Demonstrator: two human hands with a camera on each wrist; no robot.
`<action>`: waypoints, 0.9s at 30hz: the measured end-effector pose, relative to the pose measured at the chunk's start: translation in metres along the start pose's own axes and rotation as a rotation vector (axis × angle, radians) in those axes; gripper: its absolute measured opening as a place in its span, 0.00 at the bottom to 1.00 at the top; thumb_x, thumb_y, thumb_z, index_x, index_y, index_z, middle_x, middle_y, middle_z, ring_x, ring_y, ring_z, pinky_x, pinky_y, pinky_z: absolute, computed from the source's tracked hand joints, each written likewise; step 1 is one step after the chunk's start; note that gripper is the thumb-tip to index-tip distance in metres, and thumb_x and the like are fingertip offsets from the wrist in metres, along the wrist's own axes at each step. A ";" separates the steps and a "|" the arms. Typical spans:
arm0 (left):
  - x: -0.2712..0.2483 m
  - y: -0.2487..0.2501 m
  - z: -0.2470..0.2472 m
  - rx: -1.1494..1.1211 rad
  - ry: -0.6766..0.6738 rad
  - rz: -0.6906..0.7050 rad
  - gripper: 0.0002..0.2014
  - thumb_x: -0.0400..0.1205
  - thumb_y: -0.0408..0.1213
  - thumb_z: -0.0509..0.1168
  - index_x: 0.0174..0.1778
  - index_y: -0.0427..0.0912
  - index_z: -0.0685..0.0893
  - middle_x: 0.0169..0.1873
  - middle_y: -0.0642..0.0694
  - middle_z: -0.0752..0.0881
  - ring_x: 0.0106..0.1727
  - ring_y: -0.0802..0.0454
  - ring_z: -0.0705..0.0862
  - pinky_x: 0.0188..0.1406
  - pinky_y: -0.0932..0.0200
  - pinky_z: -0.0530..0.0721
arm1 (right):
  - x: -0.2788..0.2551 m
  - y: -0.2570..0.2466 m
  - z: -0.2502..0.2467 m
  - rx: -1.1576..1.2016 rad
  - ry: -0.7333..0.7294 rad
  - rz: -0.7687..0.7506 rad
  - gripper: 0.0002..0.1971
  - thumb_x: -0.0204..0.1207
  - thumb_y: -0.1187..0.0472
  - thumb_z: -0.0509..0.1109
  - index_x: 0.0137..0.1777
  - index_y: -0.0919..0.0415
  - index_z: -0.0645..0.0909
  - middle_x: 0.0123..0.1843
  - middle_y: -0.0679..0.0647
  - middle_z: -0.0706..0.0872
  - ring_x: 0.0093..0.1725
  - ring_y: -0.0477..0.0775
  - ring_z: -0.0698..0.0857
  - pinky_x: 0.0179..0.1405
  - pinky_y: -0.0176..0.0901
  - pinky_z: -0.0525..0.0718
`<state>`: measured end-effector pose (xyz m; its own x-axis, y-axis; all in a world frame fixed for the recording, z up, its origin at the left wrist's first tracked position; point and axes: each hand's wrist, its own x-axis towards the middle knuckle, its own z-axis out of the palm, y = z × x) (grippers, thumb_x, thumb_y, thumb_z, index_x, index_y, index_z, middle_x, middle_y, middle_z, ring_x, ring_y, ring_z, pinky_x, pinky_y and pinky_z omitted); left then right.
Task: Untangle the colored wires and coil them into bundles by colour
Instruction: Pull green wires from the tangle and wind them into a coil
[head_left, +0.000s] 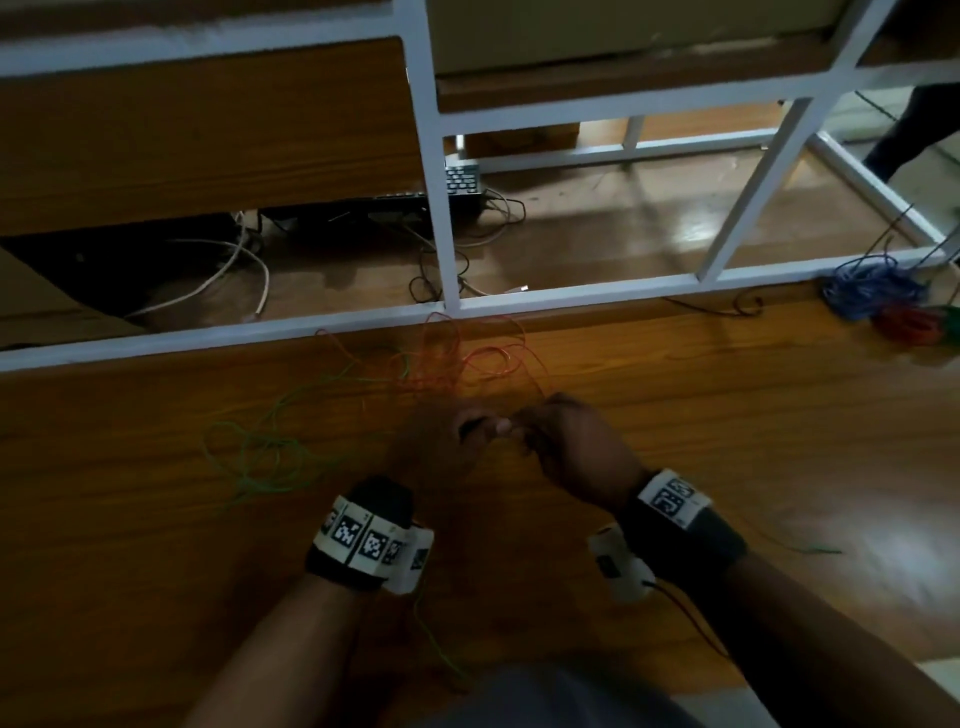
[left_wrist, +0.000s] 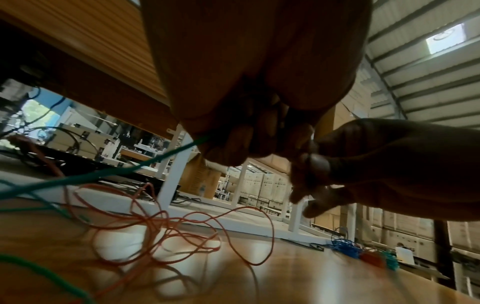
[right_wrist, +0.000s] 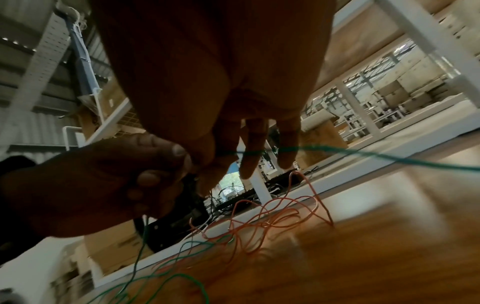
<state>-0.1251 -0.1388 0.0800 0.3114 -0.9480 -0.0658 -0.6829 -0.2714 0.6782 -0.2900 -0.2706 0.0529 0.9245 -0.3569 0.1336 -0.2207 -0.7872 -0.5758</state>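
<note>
green wire (head_left: 260, 457) loose on worktop (head_left: 727, 415), left | red wire (head_left: 467, 358) tangled ahead of hands | left hand (head_left: 441, 441) fingers curled, pinching green wire | right hand (head_left: 571, 447) green wire across fingers | advice: feed slowly, keep loops even, lift clear of red | bundles (head_left: 878, 301) far right

Keyboard (head_left: 460, 179) and pale cables (head_left: 244, 275) beneath white frame (head_left: 441, 249)

Wooden table (head_left: 727, 441) — loose orange wire (head_left: 467, 358), green wire (head_left: 260, 447); coiled bundles (head_left: 883, 306) far right.
</note>
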 end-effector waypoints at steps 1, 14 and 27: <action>-0.004 -0.006 -0.005 -0.010 0.009 -0.010 0.12 0.86 0.48 0.63 0.49 0.47 0.89 0.32 0.54 0.83 0.33 0.65 0.80 0.30 0.71 0.73 | -0.001 0.004 -0.006 0.010 0.018 0.004 0.12 0.76 0.68 0.68 0.53 0.56 0.89 0.43 0.50 0.91 0.45 0.58 0.85 0.42 0.52 0.84; -0.055 -0.088 -0.056 0.063 0.177 -0.228 0.08 0.85 0.53 0.63 0.46 0.61 0.87 0.16 0.57 0.73 0.19 0.62 0.73 0.21 0.71 0.63 | -0.021 0.084 -0.069 -0.485 -0.002 0.302 0.27 0.79 0.52 0.74 0.77 0.55 0.80 0.68 0.62 0.87 0.68 0.72 0.81 0.63 0.72 0.83; -0.057 -0.072 -0.055 -0.051 0.196 -0.197 0.07 0.82 0.55 0.66 0.47 0.62 0.88 0.36 0.60 0.88 0.36 0.63 0.85 0.32 0.65 0.83 | 0.030 -0.031 -0.009 0.008 0.023 -0.020 0.21 0.73 0.51 0.54 0.51 0.53 0.88 0.38 0.49 0.90 0.42 0.58 0.85 0.39 0.54 0.84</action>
<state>-0.0571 -0.0559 0.0751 0.5604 -0.8260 -0.0603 -0.5636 -0.4338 0.7030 -0.2581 -0.2618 0.0818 0.9215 -0.3522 0.1637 -0.1993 -0.7905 -0.5791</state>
